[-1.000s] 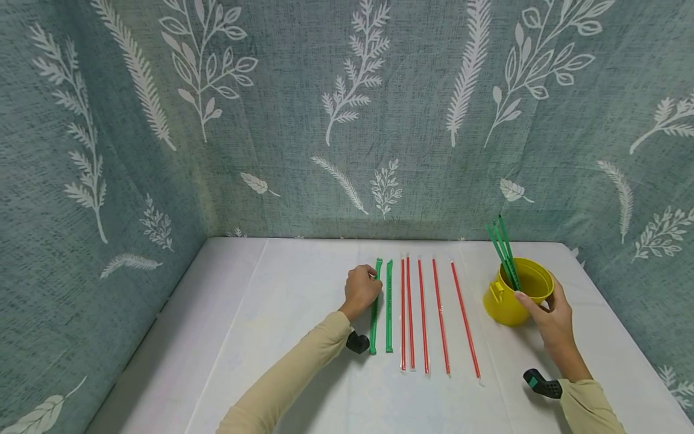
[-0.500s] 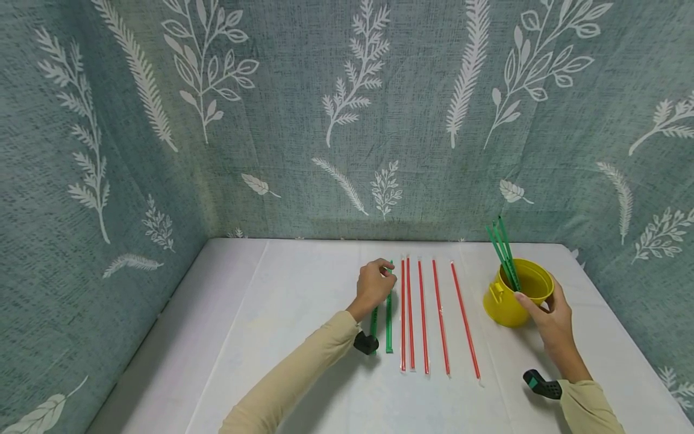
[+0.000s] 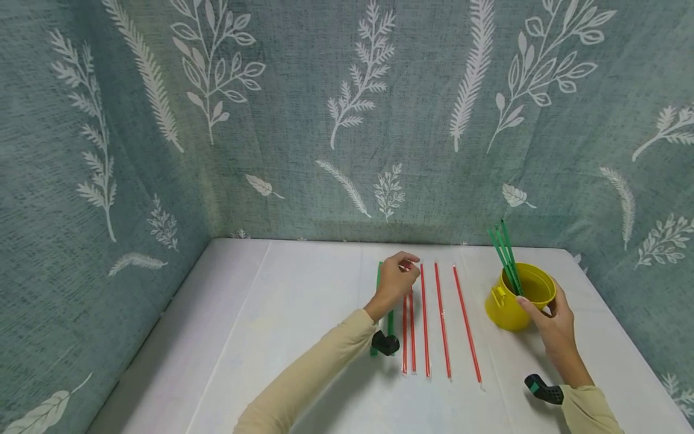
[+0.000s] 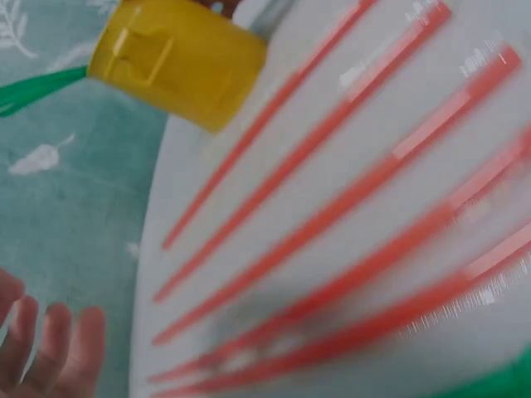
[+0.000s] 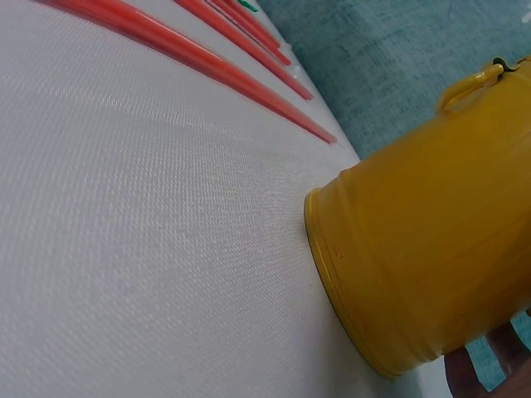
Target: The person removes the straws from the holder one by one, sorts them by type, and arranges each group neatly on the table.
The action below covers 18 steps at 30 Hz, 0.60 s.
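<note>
My left hand (image 3: 396, 279) hovers above the straws with its fingers loosely bent and holds nothing; its fingertips (image 4: 88, 348) show apart in the left wrist view. Two green wrapped straws (image 3: 390, 325) lie partly hidden under that hand and wrist. Just right of them, several red straws (image 3: 425, 322) in clear wrappers lie in a row. My right hand (image 3: 559, 337) holds a yellow bucket (image 3: 504, 310) at its right side, thumb at the rim. Several green straws (image 3: 505, 253) lean upright inside the bucket. In the right wrist view, the bucket (image 5: 423, 232) stands on the tablecloth.
A white cloth (image 3: 303, 283) covers the table. Teal leaf-patterned fabric (image 3: 293, 120) hangs behind and at both sides. A black device (image 3: 386, 343) sits at the left wrist, and another black device (image 3: 542, 389) at the right wrist.
My left hand has moved right, from the leftmost green straw to above the red straws, carrying nothing. The right hand stays on the bucket. The head view has shifted slightly.
</note>
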Available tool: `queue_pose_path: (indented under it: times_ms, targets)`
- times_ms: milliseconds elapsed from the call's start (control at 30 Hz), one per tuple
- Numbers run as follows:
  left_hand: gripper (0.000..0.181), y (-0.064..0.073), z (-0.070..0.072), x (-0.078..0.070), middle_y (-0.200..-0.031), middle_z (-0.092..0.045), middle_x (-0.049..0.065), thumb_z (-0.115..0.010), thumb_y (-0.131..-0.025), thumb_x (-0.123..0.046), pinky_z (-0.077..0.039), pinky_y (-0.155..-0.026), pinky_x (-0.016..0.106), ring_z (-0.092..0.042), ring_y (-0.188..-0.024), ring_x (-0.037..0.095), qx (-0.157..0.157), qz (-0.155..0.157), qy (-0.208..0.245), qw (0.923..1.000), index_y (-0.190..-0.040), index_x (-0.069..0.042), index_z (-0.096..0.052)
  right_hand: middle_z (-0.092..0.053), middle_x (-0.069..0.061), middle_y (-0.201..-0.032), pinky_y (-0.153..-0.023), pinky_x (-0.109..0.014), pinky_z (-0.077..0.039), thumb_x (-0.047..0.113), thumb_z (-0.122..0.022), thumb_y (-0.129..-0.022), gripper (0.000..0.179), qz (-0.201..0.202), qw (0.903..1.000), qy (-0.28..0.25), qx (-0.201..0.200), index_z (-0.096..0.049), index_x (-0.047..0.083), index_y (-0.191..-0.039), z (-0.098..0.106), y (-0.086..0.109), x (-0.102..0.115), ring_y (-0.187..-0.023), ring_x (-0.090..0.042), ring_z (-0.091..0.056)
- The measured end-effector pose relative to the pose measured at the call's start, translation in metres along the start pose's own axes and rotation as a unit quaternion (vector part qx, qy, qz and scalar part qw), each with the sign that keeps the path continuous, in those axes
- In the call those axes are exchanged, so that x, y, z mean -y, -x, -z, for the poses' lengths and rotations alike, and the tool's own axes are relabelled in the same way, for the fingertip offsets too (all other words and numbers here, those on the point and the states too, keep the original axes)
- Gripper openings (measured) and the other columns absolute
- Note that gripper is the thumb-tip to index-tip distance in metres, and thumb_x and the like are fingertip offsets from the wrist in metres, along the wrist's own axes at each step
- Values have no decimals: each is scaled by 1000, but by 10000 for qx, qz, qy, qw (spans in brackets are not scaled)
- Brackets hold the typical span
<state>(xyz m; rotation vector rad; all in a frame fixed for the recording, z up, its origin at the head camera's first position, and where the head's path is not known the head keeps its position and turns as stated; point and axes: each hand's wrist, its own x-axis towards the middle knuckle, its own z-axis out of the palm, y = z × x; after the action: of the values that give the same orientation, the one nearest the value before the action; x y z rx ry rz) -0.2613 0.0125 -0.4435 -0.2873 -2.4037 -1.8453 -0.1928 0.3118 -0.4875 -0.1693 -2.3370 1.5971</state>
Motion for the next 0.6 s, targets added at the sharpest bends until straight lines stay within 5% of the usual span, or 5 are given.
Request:
queue_pose_path:
  times_ms: [167,367,600]
  targets:
    - [17,-1,-14,-11,-82,-60,3,-60,-87,-2,-58,-54,45,-60,-65,19,39,-99,519,9986,-102,-9,-68,-33,-6,-146,-106,-18,-32,26,-61,-94,72,-2,10000,47,-12,-19,26,-152,0,1,-2,-123,-8,-34]
    - [20,-1,-29,-23,-88,-63,11,-61,-88,-1,-59,-55,42,-64,-72,26,62,-200,1011,9947,-106,-5,-67,-32,-6,-147,-113,-33,-27,26,-61,-94,72,3,10000,-9,17,-18,25,-152,0,0,-3,-126,-12,-33]
    - [22,-4,-46,-33,-91,-64,14,-62,-87,1,-59,-60,42,-65,-77,29,244,-326,1372,9897,-108,-3,-66,-34,-5,-145,-92,-6,-35,25,-61,-93,72,64,10000,52,-20,-19,25,-152,0,-1,-4,-119,-5,-35]
